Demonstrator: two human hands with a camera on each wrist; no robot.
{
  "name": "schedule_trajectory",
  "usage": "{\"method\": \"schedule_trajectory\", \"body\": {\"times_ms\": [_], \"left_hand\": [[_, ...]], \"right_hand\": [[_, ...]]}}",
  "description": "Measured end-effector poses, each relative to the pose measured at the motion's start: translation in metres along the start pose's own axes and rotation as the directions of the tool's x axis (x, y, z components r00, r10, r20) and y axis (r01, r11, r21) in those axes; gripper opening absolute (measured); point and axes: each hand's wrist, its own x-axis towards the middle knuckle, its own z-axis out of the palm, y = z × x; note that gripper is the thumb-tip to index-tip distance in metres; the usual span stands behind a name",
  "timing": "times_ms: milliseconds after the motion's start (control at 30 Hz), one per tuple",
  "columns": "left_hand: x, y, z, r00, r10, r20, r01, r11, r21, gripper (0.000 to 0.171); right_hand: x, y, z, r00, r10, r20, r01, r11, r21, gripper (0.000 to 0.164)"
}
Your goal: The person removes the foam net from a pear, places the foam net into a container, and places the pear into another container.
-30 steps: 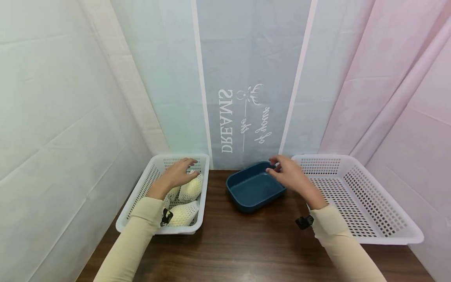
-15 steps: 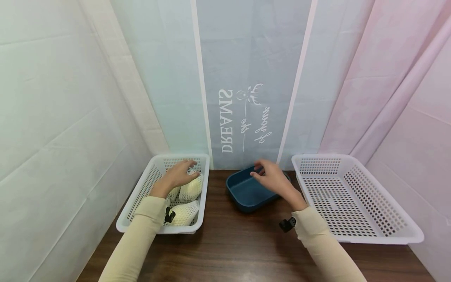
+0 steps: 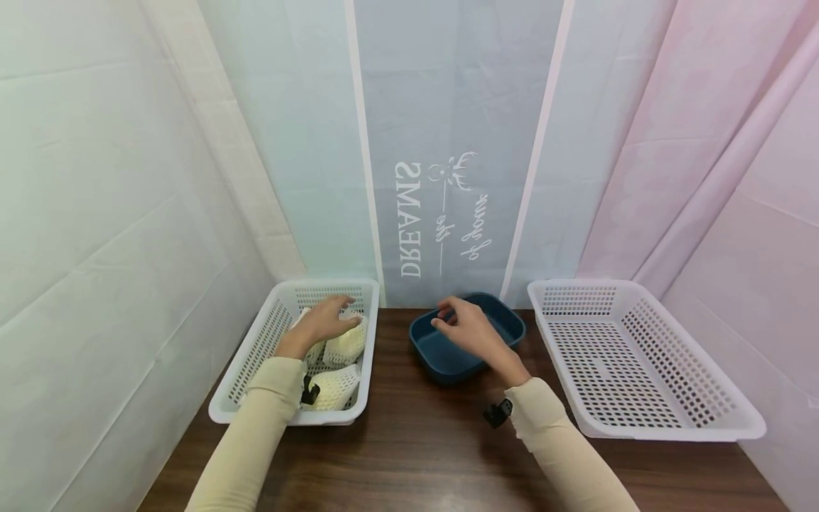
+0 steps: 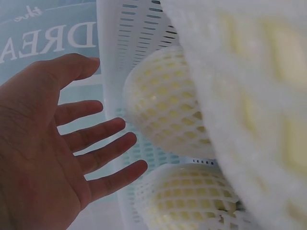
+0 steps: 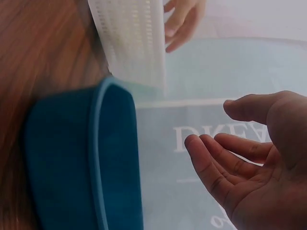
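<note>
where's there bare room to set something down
Wooden tabletop is bare between the left basket and blue tray, and nearer, between the sleeves. The right basket is bare. Crowded: the left basket, net-wrapped fruit inside and the left hand above; the right hand hangs over the tray.

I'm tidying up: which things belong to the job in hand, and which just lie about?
Likely the job: white-netted rounded yellow items; white perforated plastic basket holding them; dark blue rectangular tray.

Perhaps lying about: second white perforated plastic basket.
</note>
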Motion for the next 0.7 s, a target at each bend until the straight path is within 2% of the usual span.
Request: {"method": "schedule_trajectory", "body": {"times_ms": [233, 433, 700], "left_hand": [[0.002, -0.006, 0.008, 1.000, -0.017, 0.021, 0.017, 1.000, 0.002, 0.071], [0.002, -0.005, 0.010, 0.996, -0.065, 0.061, 0.068, 0.996, -0.052, 0.076], [0.005, -0.005, 0.013, 0.993, -0.086, 0.081, 0.093, 0.992, -0.082, 0.081]], "right_hand": [[0.004, -0.012, 0.023, 1.000, 0.009, 0.012, -0.010, 1.000, 0.026, 0.034], [0.006, -0.022, 0.042, 1.000, -0.009, 0.029, 0.007, 0.999, 0.051, 0.033], [0.010, -0.028, 0.064, 0.999, 0.008, 0.053, -0.012, 0.997, 0.075, 0.033]]}}
